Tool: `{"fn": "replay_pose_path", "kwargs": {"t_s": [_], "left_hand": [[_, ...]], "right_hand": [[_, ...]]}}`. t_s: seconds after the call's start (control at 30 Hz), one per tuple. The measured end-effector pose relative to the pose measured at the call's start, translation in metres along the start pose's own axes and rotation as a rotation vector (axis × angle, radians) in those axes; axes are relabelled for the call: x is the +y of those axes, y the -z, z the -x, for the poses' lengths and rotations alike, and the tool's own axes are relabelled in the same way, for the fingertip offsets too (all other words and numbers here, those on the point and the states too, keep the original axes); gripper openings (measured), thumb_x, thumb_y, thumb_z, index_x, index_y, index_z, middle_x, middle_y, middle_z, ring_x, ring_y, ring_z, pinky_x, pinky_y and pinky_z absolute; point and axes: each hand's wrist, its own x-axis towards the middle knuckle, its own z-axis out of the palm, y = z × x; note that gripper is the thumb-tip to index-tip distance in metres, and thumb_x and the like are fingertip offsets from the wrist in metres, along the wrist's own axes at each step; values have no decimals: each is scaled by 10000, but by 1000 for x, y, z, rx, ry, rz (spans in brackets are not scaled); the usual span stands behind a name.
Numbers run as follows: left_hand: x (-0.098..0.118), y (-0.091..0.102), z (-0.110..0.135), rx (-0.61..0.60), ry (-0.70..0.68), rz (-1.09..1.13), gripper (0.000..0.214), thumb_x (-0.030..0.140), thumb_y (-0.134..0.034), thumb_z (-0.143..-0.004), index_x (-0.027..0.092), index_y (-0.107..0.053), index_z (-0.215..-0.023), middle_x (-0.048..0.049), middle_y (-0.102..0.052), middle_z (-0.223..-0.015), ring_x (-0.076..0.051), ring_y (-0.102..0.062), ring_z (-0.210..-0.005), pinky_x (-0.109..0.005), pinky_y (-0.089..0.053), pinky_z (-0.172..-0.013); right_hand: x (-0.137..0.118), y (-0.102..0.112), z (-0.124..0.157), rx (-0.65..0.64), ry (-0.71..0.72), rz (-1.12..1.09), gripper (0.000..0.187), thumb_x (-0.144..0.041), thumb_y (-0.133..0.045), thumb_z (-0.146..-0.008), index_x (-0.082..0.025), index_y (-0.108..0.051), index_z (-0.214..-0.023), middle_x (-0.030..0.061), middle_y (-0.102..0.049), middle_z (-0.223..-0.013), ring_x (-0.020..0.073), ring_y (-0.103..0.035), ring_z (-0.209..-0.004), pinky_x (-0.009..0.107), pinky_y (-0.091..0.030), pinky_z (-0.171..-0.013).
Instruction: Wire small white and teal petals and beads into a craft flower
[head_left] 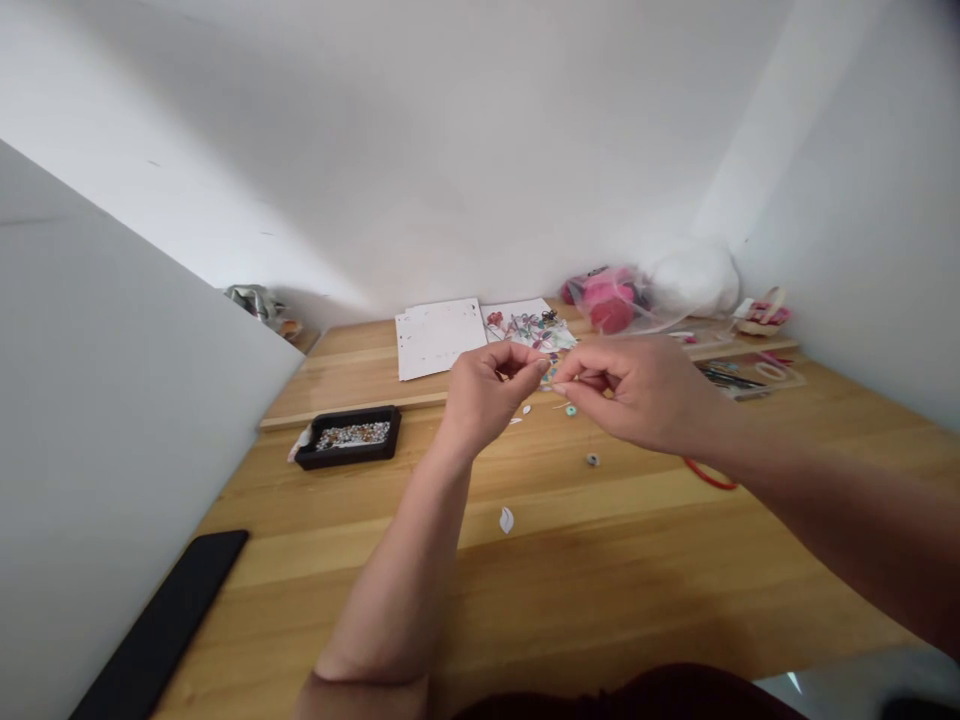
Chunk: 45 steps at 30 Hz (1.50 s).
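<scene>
My left hand is raised over the table, thumb and forefinger pinched together. Close beside it on the right, my right hand pinches in the same way, its fingertips facing the left ones. Whatever is held between the fingertips is too small and thin to make out. Below the hands lie a white leaf-shaped cutout with a dark line and a small roundish bobbin-like piece. A small teal ring-shaped piece and a small white cutout lie just under the fingertips.
A black tray of small beads stands left. On the raised back board are white sheets and coloured flower pieces. Bagged pink balls, white stuffing and a clear tool tray sit right. A red curved thing lies under my right forearm.
</scene>
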Motion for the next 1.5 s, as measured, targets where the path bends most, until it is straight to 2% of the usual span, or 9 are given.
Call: {"fn": "replay_pose_path", "kwargs": {"t_s": [0.27,0.6,0.83,0.93,1.13,1.2,1.33,1.5], "left_hand": [[0,-2,1,-3,-57,-60,131,307,-732,-814,176,-740,-816,-28,-698,-697,-98,-546,-581,-227,-447,-530],[-3,-2,2,-2,-52,-58,200,336,-740,-827,185,-776,-952,-53,-744,-748,-112,-574,-593,-248,-470,-546],[-2,-3,1,38,-54,-56,154,329,-741,-816,176,-735,-832,-36,-704,-713,-98,-526,-561,-235,-431,-506],[-1,-3,1,55,-51,-58,145,308,-730,-818,168,-705,-797,-25,-670,-690,-90,-511,-559,-229,-426,-511],[3,-1,2,-8,-87,-117,95,222,-714,-805,167,-675,-738,4,-636,-639,-68,-482,-516,-209,-373,-484],[4,0,2,-54,-94,-93,104,206,-725,-796,163,-668,-719,12,-623,-628,-59,-457,-512,-205,-364,-487],[4,3,3,-152,-45,28,129,265,-748,-807,161,-692,-754,7,-627,-656,-60,-441,-528,-207,-347,-488],[-1,6,1,-164,-7,144,175,322,-783,-790,165,-708,-776,-7,-644,-691,-80,-505,-587,-216,-391,-531]], "right_hand": [[3,10,-4,-88,96,54,97,-134,-605,-847,-173,-638,-765,-45,-520,-554,101,-407,-529,277,-294,-566],[3,7,-3,-73,86,43,95,-133,-595,-859,-181,-632,-786,-61,-464,-530,98,-382,-517,278,-285,-566],[5,5,1,-17,107,78,91,-148,-596,-882,-185,-634,-809,-56,-496,-547,100,-415,-520,274,-299,-566],[6,4,1,-15,162,129,105,-135,-580,-899,-170,-627,-811,-31,-543,-605,110,-454,-569,278,-324,-595],[4,10,-8,-42,229,157,158,-158,-558,-920,-176,-629,-780,13,-624,-701,147,-512,-675,297,-344,-641],[4,14,-14,-53,174,89,138,-183,-594,-905,-189,-653,-781,3,-637,-700,137,-509,-650,292,-339,-624],[13,18,-26,-89,-37,-100,100,-267,-679,-865,-205,-709,-793,-31,-552,-588,108,-408,-536,292,-292,-549],[33,6,-29,-116,-249,-521,234,-403,-740,-833,-183,-692,-770,-28,-523,-603,100,-404,-548,282,-281,-515]]}}
